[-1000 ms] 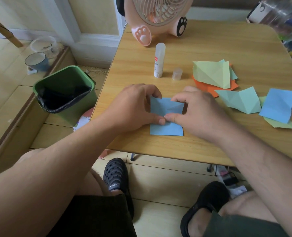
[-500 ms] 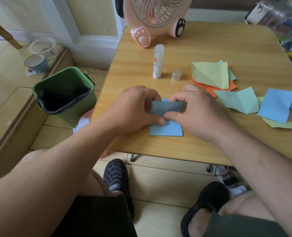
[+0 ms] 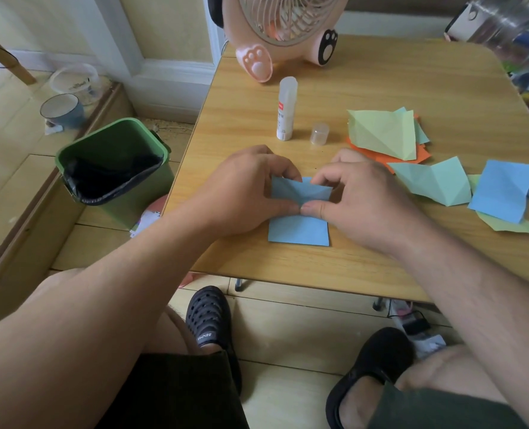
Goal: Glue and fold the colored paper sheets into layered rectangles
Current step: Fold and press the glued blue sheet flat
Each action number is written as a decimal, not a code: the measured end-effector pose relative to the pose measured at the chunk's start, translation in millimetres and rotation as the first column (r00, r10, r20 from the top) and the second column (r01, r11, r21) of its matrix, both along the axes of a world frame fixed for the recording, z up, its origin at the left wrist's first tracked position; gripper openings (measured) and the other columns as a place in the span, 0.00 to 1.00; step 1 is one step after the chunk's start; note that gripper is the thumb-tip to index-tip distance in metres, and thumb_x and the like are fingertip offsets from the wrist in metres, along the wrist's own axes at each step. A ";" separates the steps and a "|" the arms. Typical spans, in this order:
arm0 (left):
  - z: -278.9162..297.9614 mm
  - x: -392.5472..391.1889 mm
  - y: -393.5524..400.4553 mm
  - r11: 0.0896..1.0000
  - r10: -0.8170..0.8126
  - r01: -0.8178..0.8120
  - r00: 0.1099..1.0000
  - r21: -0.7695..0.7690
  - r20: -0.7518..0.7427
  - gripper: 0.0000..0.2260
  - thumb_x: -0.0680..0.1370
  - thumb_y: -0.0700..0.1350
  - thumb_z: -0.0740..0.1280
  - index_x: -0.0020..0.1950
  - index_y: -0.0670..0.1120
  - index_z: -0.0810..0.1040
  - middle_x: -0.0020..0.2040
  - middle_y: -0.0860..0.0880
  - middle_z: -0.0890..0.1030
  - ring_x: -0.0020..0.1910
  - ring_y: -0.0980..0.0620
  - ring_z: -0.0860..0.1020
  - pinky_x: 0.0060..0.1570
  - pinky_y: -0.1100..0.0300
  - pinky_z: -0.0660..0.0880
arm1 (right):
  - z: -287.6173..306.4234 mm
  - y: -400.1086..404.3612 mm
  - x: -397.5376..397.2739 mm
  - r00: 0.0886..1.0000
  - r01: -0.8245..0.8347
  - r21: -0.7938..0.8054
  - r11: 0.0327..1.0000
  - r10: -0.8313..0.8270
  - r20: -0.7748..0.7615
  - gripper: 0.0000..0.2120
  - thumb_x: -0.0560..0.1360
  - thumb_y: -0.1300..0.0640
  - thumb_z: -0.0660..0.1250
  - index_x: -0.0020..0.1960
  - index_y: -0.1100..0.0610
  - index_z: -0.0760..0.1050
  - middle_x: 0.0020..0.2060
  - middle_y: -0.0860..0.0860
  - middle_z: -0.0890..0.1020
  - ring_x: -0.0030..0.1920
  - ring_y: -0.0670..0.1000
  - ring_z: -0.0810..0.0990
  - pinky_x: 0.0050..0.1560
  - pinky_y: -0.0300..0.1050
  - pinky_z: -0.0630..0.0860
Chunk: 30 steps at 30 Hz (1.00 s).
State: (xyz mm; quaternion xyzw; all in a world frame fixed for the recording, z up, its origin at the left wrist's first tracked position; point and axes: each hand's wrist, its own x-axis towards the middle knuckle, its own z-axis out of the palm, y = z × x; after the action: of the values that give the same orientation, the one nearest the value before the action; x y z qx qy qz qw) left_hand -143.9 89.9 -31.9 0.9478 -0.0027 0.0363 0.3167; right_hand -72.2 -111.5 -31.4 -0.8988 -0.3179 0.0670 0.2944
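A blue paper sheet [image 3: 298, 230] lies near the front edge of the wooden table [image 3: 365, 88], its far half folded up toward me. My left hand [image 3: 247, 190] pinches the left side of that raised flap, thumb meeting my right thumb at the fold. My right hand [image 3: 359, 199] pinches the flap's right side with curled fingers. A white glue stick [image 3: 286, 109] stands uncapped behind the hands, its clear cap [image 3: 319, 133] beside it. Creased sheets lie to the right: light green [image 3: 384, 134] over orange [image 3: 390, 157], mint green [image 3: 433, 181], and blue [image 3: 503, 190].
A pink paw-footed fan [image 3: 288, 35] stands at the table's back edge. A green waste bin [image 3: 114, 168] with a black liner sits on the floor left of the table. A mug [image 3: 62, 111] and clear container rest on the floor far left. Clutter fills the upper right corner.
The far flap of the blue sheet has lifted higher and come nearer me as both hands' fingers curled over its far edge. The thumbs stay at the fold.
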 end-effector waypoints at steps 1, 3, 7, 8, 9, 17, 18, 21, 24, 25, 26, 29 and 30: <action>-0.3 0.2 -0.3 1.000 0.002 -0.002 1.000 0.001 -0.001 0.15 0.70 0.57 0.80 0.54 0.59 0.83 0.49 0.51 0.78 0.42 0.60 0.74 0.47 0.58 0.73 | -0.7 -0.6 0.9 1.000 0.004 0.008 1.000 -0.004 -0.010 0.11 0.69 0.45 0.81 0.45 0.44 0.82 0.46 0.44 0.75 0.48 0.44 0.73 0.42 0.36 0.66; 0.0 0.1 0.0 1.000 0.004 -0.004 1.000 0.006 -0.009 0.14 0.70 0.54 0.81 0.53 0.58 0.84 0.48 0.51 0.78 0.41 0.60 0.74 0.47 0.57 0.73 | -0.8 -3.4 3.6 0.999 0.016 0.030 0.999 -0.015 -0.034 0.10 0.69 0.47 0.82 0.43 0.45 0.82 0.46 0.44 0.76 0.49 0.45 0.75 0.47 0.42 0.72; 1.2 -1.1 -2.2 0.999 0.040 -0.040 0.999 -0.017 -0.035 0.13 0.70 0.53 0.81 0.50 0.61 0.82 0.45 0.55 0.80 0.42 0.61 0.75 0.43 0.62 0.71 | -0.8 -4.1 5.7 0.999 0.030 0.060 0.998 -0.028 -0.044 0.09 0.70 0.49 0.81 0.41 0.44 0.81 0.45 0.44 0.76 0.49 0.44 0.76 0.48 0.45 0.73; 1.3 -1.5 -2.4 0.999 0.043 -0.044 0.999 -0.024 -0.032 0.14 0.69 0.54 0.81 0.49 0.62 0.81 0.44 0.56 0.80 0.44 0.62 0.75 0.41 0.63 0.71 | -1.4 -1.9 3.8 0.999 0.023 0.061 0.998 -0.021 -0.036 0.08 0.71 0.49 0.80 0.41 0.43 0.80 0.45 0.44 0.76 0.47 0.43 0.75 0.45 0.44 0.70; 1.1 -1.7 -2.3 0.999 0.044 -0.044 0.999 -0.029 -0.025 0.14 0.69 0.55 0.81 0.48 0.62 0.80 0.43 0.56 0.80 0.45 0.62 0.75 0.40 0.65 0.70 | -2.2 0.7 1.6 1.000 0.013 0.061 0.998 -0.012 -0.026 0.08 0.72 0.48 0.80 0.42 0.43 0.80 0.45 0.44 0.76 0.46 0.44 0.74 0.43 0.43 0.68; 0.2 0.6 11.1 0.998 0.052 -0.052 0.998 0.023 -0.037 0.12 0.74 0.47 0.79 0.55 0.57 0.85 0.47 0.55 0.78 0.42 0.62 0.76 0.42 0.76 0.68 | -2.2 -0.1 2.4 1.000 0.006 0.042 0.999 -0.006 -0.012 0.08 0.72 0.48 0.80 0.44 0.45 0.81 0.45 0.47 0.76 0.49 0.50 0.75 0.45 0.45 0.70; 0.3 0.7 12.2 0.999 0.046 -0.046 0.998 0.016 -0.043 0.12 0.74 0.46 0.79 0.54 0.59 0.84 0.48 0.55 0.78 0.42 0.62 0.76 0.42 0.76 0.68 | -2.3 -0.3 2.4 1.000 0.005 0.042 0.999 -0.005 -0.015 0.07 0.72 0.48 0.80 0.44 0.45 0.81 0.46 0.47 0.77 0.49 0.50 0.75 0.46 0.45 0.70; -0.7 1.4 5.5 1.000 0.024 -0.024 1.000 -0.011 -0.009 0.12 0.72 0.49 0.80 0.53 0.59 0.84 0.47 0.55 0.77 0.42 0.61 0.76 0.42 0.73 0.69 | -3.2 0.9 2.9 1.000 -0.001 0.035 0.999 0.001 -0.010 0.08 0.72 0.48 0.80 0.43 0.44 0.80 0.46 0.46 0.77 0.50 0.50 0.76 0.46 0.45 0.68; -3.9 1.5 -0.7 1.000 0.016 -0.018 0.998 0.016 0.065 0.13 0.72 0.51 0.80 0.55 0.55 0.86 0.48 0.53 0.78 0.40 0.60 0.76 0.43 0.67 0.71 | -1.8 1.6 3.1 1.000 0.002 0.037 0.999 -0.001 -0.026 0.09 0.71 0.48 0.81 0.42 0.43 0.80 0.45 0.46 0.76 0.49 0.50 0.75 0.45 0.45 0.69; -4.7 1.4 -0.1 1.000 0.021 -0.022 0.997 0.011 0.076 0.12 0.72 0.50 0.79 0.55 0.54 0.86 0.49 0.52 0.78 0.40 0.61 0.76 0.44 0.67 0.72 | -1.9 0.8 4.1 0.999 0.008 0.036 0.999 -0.007 -0.035 0.09 0.71 0.49 0.81 0.42 0.43 0.80 0.45 0.45 0.76 0.49 0.49 0.75 0.46 0.46 0.70; -5.3 1.0 1.7 1.000 0.026 -0.026 0.997 0.003 0.078 0.12 0.73 0.48 0.79 0.55 0.54 0.86 0.50 0.52 0.78 0.40 0.61 0.76 0.44 0.69 0.71 | -1.7 -0.7 5.7 0.999 0.014 0.035 0.999 -0.013 -0.041 0.09 0.71 0.49 0.81 0.42 0.43 0.81 0.46 0.45 0.76 0.49 0.49 0.76 0.48 0.47 0.73; -6.9 -0.2 6.9 0.999 0.035 -0.035 0.997 0.002 0.062 0.12 0.73 0.46 0.79 0.56 0.55 0.86 0.50 0.53 0.78 0.40 0.62 0.76 0.44 0.73 0.70 | 0.2 -4.9 8.4 0.998 0.019 0.044 0.999 -0.016 -0.053 0.10 0.71 0.50 0.81 0.43 0.41 0.81 0.46 0.44 0.77 0.51 0.48 0.78 0.53 0.50 0.76; -7.3 -0.4 7.2 0.999 0.038 -0.038 0.997 -0.001 0.062 0.13 0.73 0.46 0.79 0.56 0.55 0.86 0.49 0.54 0.78 0.40 0.62 0.77 0.44 0.73 0.71 | -0.5 -4.6 8.6 0.999 0.015 0.051 0.999 -0.013 -0.050 0.10 0.71 0.51 0.80 0.44 0.40 0.80 0.47 0.43 0.77 0.51 0.47 0.78 0.54 0.49 0.77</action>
State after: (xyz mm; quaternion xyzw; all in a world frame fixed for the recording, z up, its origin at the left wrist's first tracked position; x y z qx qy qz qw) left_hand -144.3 97.1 -39.2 0.9462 0.0053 0.0717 0.3156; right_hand -63.6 -116.2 -31.8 -0.8911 -0.3059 0.0789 0.3257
